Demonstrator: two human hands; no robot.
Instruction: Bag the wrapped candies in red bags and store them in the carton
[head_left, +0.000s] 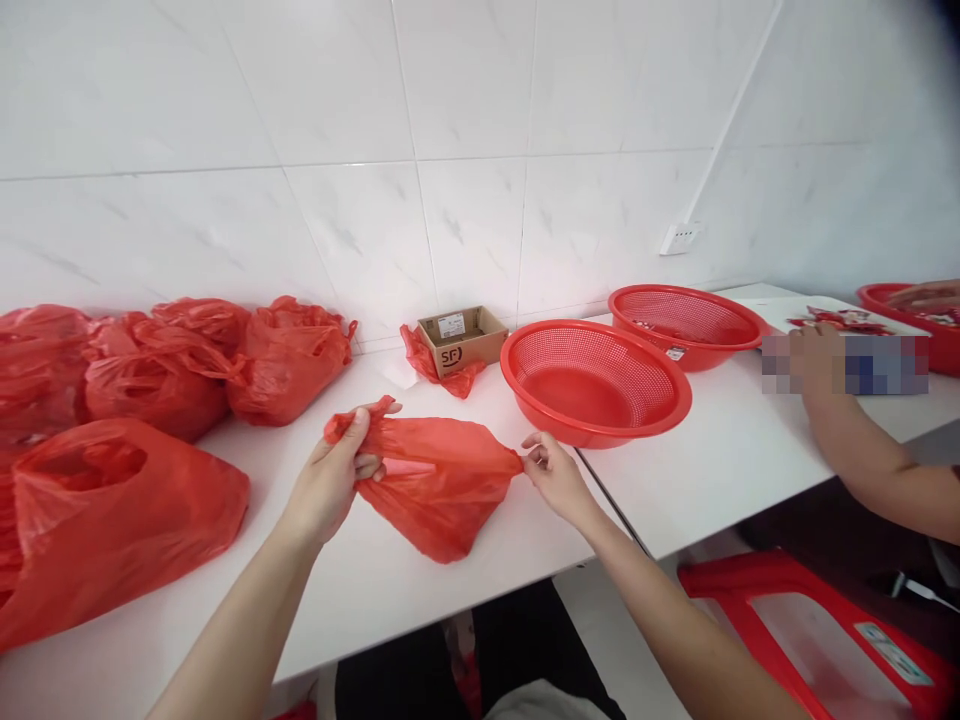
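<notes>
Between my hands a thin red plastic bag (439, 485) is stretched sideways just above the white table. My left hand (346, 465) is closed around the bunched handle end, thumb on top. At the opposite corner, my right hand (553, 475) pinches a small gathered tip between thumb and fingers. The bag hangs slack below and looks flat, with a pale gap showing through near my left hand. Right behind my right hand stands a red plastic basket (600, 385) with perforated sides and nothing visible inside.
Several filled red bags (157, 375) crowd the table's left side. A small cardboard box (463, 345) sits on red plastic by the wall. Behind the near basket is a second red basket (686, 325). A co-worker's arm (847, 430) reaches over the right table; a red stool (795, 590) stands below.
</notes>
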